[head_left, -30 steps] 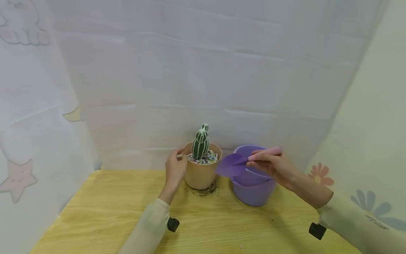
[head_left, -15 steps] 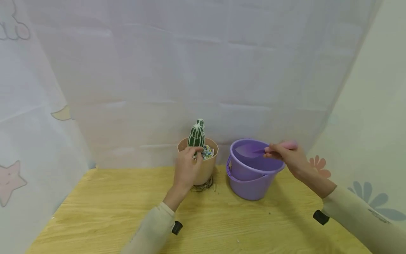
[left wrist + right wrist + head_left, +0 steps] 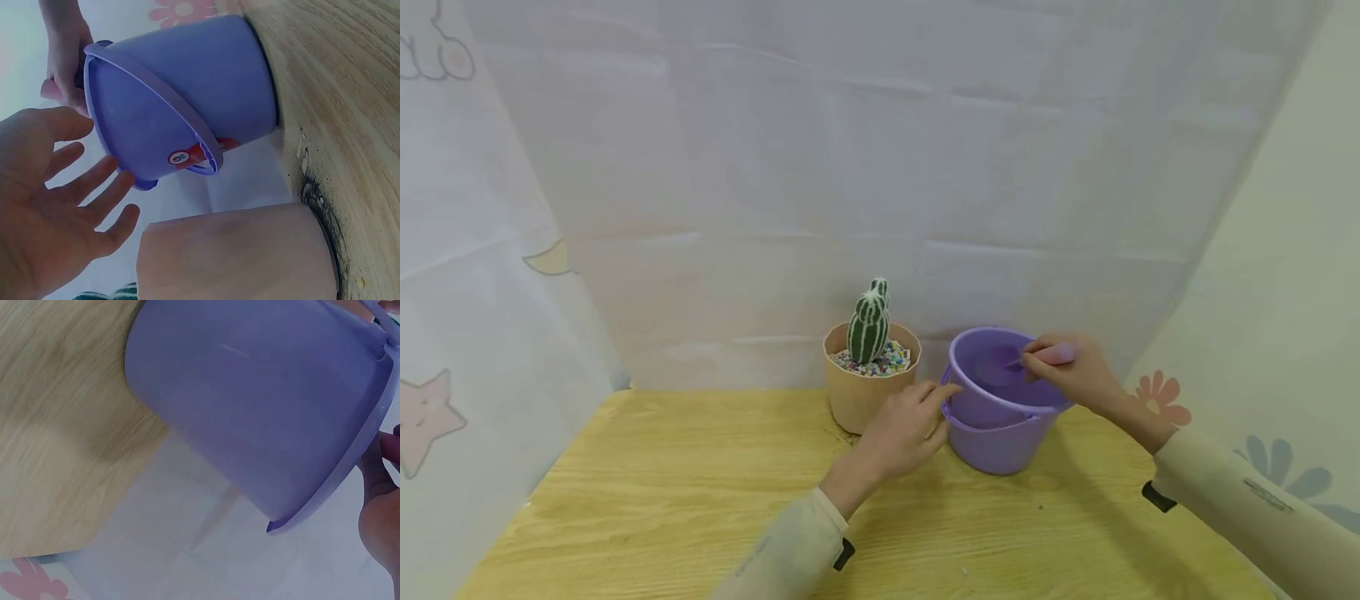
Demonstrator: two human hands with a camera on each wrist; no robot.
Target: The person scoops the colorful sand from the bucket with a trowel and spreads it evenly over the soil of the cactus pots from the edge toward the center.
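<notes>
A purple bucket (image 3: 1000,425) stands on the wooden table (image 3: 700,500), right of a tan pot (image 3: 857,400) holding a green striped cactus (image 3: 868,323) in coloured gravel. My right hand (image 3: 1067,371) holds a pink-handled purple scoop (image 3: 1056,354) over the bucket's mouth, its blade dipped inside. My left hand (image 3: 910,425) is open, fingers straight, reaching at the bucket's left rim (image 3: 156,106) between pot (image 3: 237,256) and bucket. In the left wrist view the fingers (image 3: 94,187) sit just short of the rim. The right wrist view shows the bucket wall (image 3: 262,406) close up.
White fabric walls with pastel star, moon and flower prints close in the back and sides. A dark soil ring (image 3: 322,212) marks the table by the pot's base. Bare wood lies in front of both hands.
My left hand left the cactus pot and moved right to the bucket's rim. My right hand lowered the scoop deeper into the bucket.
</notes>
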